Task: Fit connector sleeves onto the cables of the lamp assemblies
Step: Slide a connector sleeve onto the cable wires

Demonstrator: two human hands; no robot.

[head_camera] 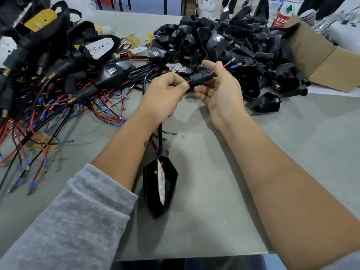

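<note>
Cardboard of a brown open box (319, 55) is seen at the far right of the grey table (214, 191), its flap folded down toward a heap of empty black plastic lamp housings (224, 41); what lies inside the box cannot be told. Behind the heap a clear plastic bottle (282, 14) is stood, with a red label carrying white Chinese characters and a green emblem above; the characters are cut off by the box edge and only partly readable. Small white stickers are seen on several housings, their print too small to read.

A ribbed black connector sleeve (201, 76) is held in the right hand (220, 90) between the thumb above and curled fingers below. Thin red and black wires (230, 64) with blue-collared brass terminals are seen emerging from its far end. The red wire at the near end of the sleeve is pinched by the thumb and forefinger of the left hand (165, 92), just beside the sleeve. A black cable (160, 133) is run from under the left hand down to a black pointed lamp housing (159, 182) lying on the table between the forearms.

At the left, a tangled pile of finished lamp assemblies (58, 78) with red and black wires is spread across the table.
</note>
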